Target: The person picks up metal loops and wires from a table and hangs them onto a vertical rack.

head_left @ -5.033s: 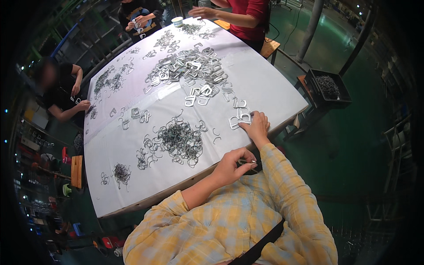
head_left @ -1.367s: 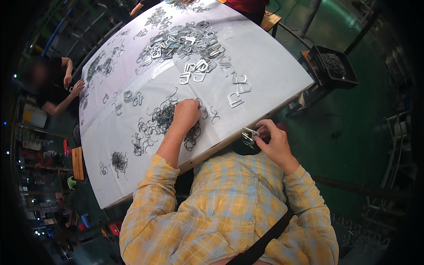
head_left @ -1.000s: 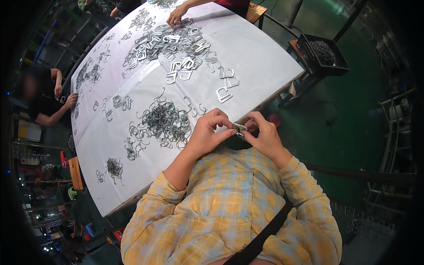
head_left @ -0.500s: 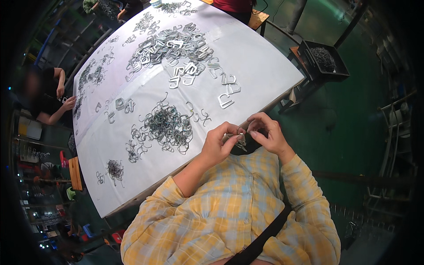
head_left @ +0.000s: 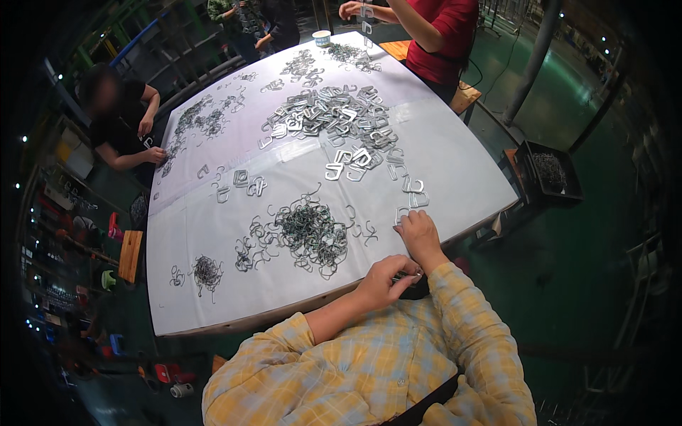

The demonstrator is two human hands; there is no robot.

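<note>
No lettering, numbers or signs readable from here. Small pale tub (head_left: 322, 39), well beyond left hand (head_left: 387, 280) and right hand (head_left: 420, 234) on table (head_left: 462, 167): bluish side marking, too small to read.

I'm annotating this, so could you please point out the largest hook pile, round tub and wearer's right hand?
Largest hook pile (head_left: 311, 231): head view, its dense middle.
Round tub (head_left: 322, 41): head view, its side.
Right hand (head_left: 420, 233): head view, its back.

Wire hooks (head_left: 312, 234), buckles (head_left: 323, 117) on white table (head_left: 455, 156)
</note>
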